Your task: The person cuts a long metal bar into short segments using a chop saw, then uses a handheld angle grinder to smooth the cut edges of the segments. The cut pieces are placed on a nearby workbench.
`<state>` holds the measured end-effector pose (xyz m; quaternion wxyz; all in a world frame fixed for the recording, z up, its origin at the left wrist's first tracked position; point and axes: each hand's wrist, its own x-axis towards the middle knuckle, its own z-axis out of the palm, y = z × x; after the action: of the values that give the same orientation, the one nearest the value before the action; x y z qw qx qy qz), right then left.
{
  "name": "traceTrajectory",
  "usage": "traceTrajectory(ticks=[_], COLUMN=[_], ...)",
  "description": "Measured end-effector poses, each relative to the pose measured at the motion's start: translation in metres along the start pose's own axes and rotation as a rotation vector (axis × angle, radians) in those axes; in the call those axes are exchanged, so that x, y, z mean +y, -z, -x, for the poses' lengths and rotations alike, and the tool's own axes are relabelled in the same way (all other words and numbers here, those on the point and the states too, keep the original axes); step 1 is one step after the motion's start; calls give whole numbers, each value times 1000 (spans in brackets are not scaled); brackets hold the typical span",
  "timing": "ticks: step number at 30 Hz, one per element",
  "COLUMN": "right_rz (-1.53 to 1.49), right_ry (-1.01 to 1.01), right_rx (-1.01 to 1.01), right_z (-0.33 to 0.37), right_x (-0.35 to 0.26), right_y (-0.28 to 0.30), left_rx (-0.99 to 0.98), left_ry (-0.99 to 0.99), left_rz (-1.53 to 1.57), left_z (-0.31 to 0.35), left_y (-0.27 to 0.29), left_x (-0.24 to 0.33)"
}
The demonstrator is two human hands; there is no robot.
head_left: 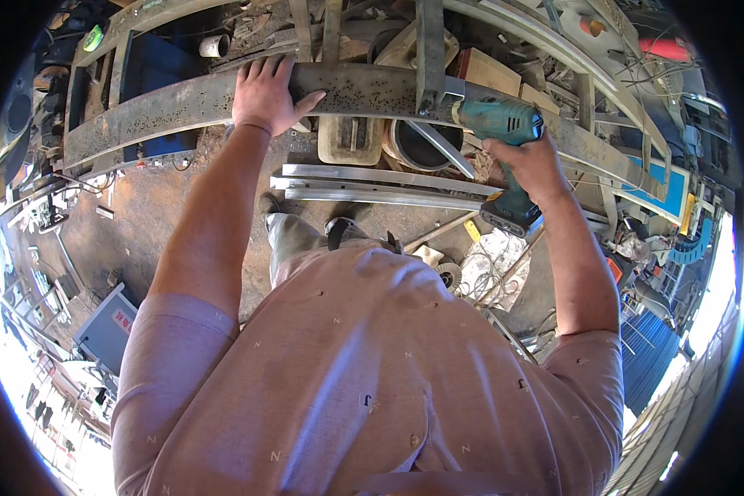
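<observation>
My left hand (264,95) lies on the long curved-looking steel beam (351,89), thumb stretched to the right and fingers reaching over its far edge. Dark specks and small holes cover the beam's surface beside the thumb. In my right hand (536,169) is a teal cordless drill (504,120), gripped by its handle, with its battery hanging low. The drill's nose points left at a short bright metal piece (453,89) beside an upright steel bar (429,58). A bit, if there is one, cannot be made out. A thin metal strip (442,149) slants down below the beam.
Long silvery profiles (380,183) lie below the beam, close to my legs. Under and behind the frame are a beige jerrycan (351,140), a round bucket (426,145) and a cardboard box (488,73). Scrap and wire (496,269) litter the floor on the right.
</observation>
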<state>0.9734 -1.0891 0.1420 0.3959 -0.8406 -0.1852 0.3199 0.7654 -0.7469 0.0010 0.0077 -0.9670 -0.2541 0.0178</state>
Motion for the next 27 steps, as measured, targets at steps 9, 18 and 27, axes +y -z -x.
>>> traceTrajectory(ticks=[9,18,27], right_rz=[167,201,51], right_ry=[110,-161,-236], right_rx=[-4,-166,-153], right_z=[-11,-31,-22], right_x=[-3,-28,-32], right_y=[4,12,13], left_rx=[-6,-28,-6], left_ry=[-5,-7,-9], left_rz=[-5,15,22], left_z=[0,-1,-1], left_y=[1,2,-1], left_x=[1,1,-1])
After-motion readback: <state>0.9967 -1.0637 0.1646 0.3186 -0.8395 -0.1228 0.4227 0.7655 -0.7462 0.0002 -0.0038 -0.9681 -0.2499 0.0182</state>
